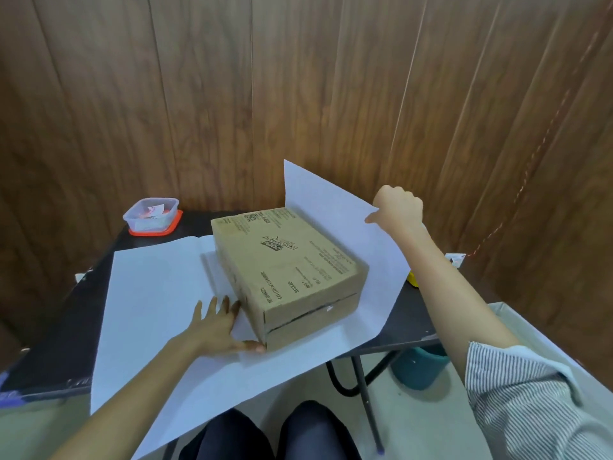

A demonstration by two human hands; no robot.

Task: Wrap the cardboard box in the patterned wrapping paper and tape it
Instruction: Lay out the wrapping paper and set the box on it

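A brown cardboard box (pixel 288 270) with black print lies on a large sheet of wrapping paper (pixel 156 310), whose white underside faces up. My left hand (pixel 217 327) lies flat on the paper with fingers spread, its thumb against the box's near left corner. My right hand (pixel 398 207) pinches the paper's right edge and holds that flap lifted upright beside the box.
The sheet covers a dark table (pixel 56 353) set against a wood-panelled wall. A clear plastic container (pixel 151 214) on a red lid sits at the back left. A yellow object (pixel 413 278) peeks out behind the lifted flap. A teal bucket (pixel 419 366) stands on the floor.
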